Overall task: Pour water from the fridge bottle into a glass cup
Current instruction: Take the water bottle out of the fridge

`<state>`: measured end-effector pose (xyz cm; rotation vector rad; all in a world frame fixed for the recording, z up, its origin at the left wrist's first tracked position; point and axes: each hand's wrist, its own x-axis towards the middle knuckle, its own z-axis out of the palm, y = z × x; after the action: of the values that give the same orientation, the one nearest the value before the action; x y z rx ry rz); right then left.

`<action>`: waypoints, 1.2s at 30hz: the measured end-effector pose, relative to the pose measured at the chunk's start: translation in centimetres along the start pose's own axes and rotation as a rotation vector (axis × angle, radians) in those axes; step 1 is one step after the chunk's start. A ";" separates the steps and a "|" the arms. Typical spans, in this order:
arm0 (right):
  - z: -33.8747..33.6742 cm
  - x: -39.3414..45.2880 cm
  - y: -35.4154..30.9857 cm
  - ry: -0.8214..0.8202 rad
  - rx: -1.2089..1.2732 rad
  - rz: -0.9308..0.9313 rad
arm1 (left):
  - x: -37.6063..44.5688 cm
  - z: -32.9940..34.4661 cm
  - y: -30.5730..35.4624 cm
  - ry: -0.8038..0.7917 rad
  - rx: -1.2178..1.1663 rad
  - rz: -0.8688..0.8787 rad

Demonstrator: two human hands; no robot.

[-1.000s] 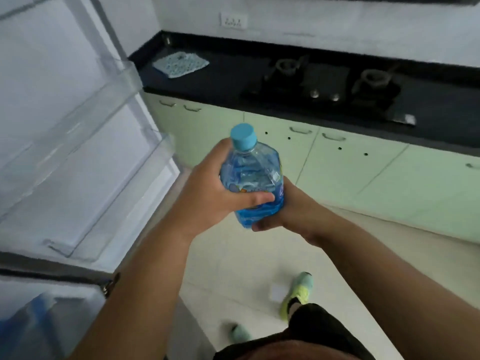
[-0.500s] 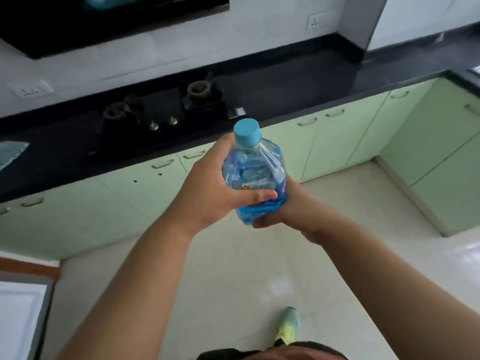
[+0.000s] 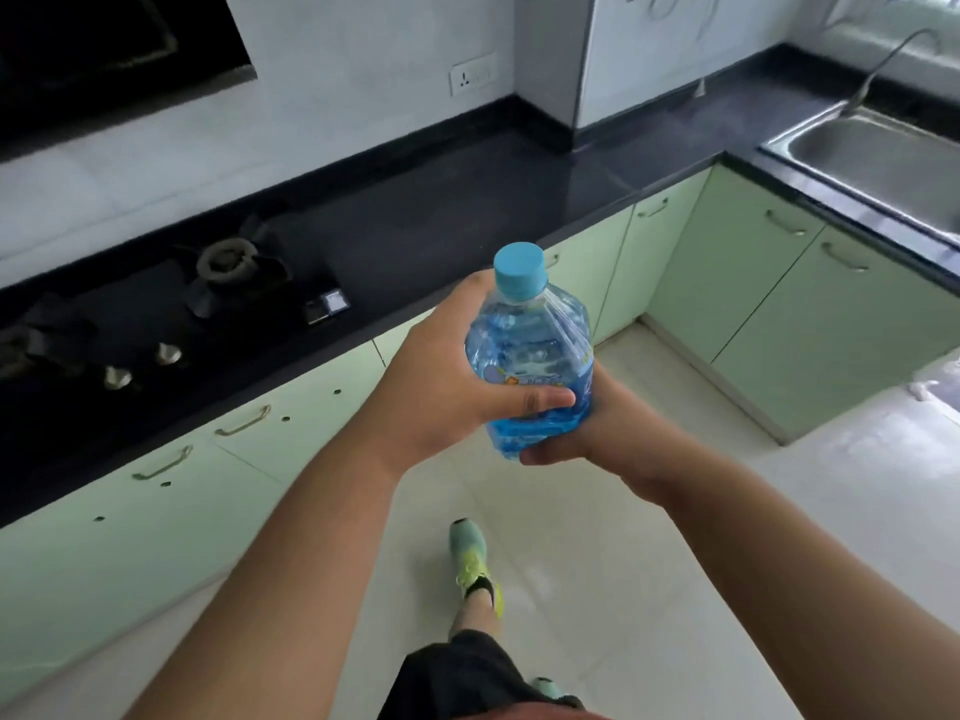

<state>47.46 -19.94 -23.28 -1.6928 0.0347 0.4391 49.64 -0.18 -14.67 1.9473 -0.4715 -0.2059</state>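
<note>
Blue capped bottle (image 3: 530, 356) upright between left hand (image 3: 441, 387) and right hand (image 3: 602, 428)

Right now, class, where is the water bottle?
In the head view, the water bottle is centre frame, upright and capped, held between left hand and right hand above the floor.

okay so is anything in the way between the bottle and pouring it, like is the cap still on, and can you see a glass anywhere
Yes: the light blue cap is still on the blue bottle, which the left hand and right hand hold upright over the floor. No glass cup shows on the dark countertop or elsewhere.
</note>
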 end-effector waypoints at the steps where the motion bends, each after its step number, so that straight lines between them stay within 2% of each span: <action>1: -1.0 1.1 -0.2 0.014 0.005 0.003 | 1.9 0.1 -0.4 -0.014 -0.011 0.009; 12: -13.0 14.7 -4.3 0.287 0.057 0.070 | 25.3 -0.3 -2.5 -0.240 -0.063 0.127; 16: -17.0 18.6 -4.9 0.308 0.092 0.092 | 32.1 0.4 -2.8 -0.294 -0.059 0.137; 20: -22.2 24.1 -5.2 0.293 0.088 0.109 | 38.6 1.4 -3.7 -0.259 -0.043 0.129; 25: -28.6 32.0 -5.8 0.149 0.028 0.127 | 45.7 2.4 -4.4 -0.143 0.013 0.043; 29: -32.6 38.7 -7.7 0.015 -0.096 0.132 | 49.9 2.0 -4.9 0.021 0.046 -0.041; 36: -32.0 49.4 -11.0 -0.283 -0.165 0.084 | 53.0 -2.1 -7.2 0.291 0.077 -0.198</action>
<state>104.61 -37.57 -24.68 -1.7805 -0.1408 0.7584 100.16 -17.89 -16.62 2.0585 -0.0961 -0.0284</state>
